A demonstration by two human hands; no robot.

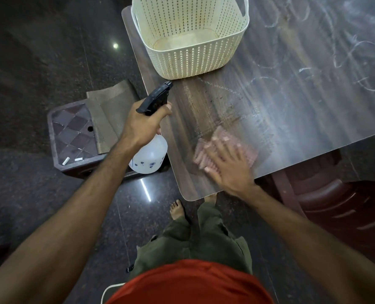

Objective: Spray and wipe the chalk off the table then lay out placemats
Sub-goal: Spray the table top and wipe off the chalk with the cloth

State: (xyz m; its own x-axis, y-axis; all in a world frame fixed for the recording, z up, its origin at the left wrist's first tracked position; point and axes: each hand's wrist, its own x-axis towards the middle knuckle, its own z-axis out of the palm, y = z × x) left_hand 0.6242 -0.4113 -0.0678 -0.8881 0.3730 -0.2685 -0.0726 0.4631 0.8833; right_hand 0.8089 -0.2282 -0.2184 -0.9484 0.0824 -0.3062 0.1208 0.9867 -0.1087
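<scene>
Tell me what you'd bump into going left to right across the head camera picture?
Chalk sticks → stool → folded placemats → left hand gripping the spray bottle → right hand pressing the pink cloth → chalk scribbles on the table.

1 basket (pixel 191 38), cream, at the worktop's (pixel 291 110) far left corner. 1 spray bottle (pixel 150 150), just off the worktop's left edge. 1 pink cloth (pixel 223 150) near the worktop's near left corner, blurred. 2 hands: left hand (pixel 142 126) and right hand (pixel 230 170). Approx. 2 placemats (pixel 110 115), overlapping, on 1 stool (pixel 72 137) beside the worktop's left edge; exact no. unclear. 2 chalk sticks (pixel 72 160) at the stool's near edge. 1 dark red chair (pixel 335 205) by the worktop's near edge. Chalk marks (pixel 357 62) toward the right: several, can't count.
</scene>
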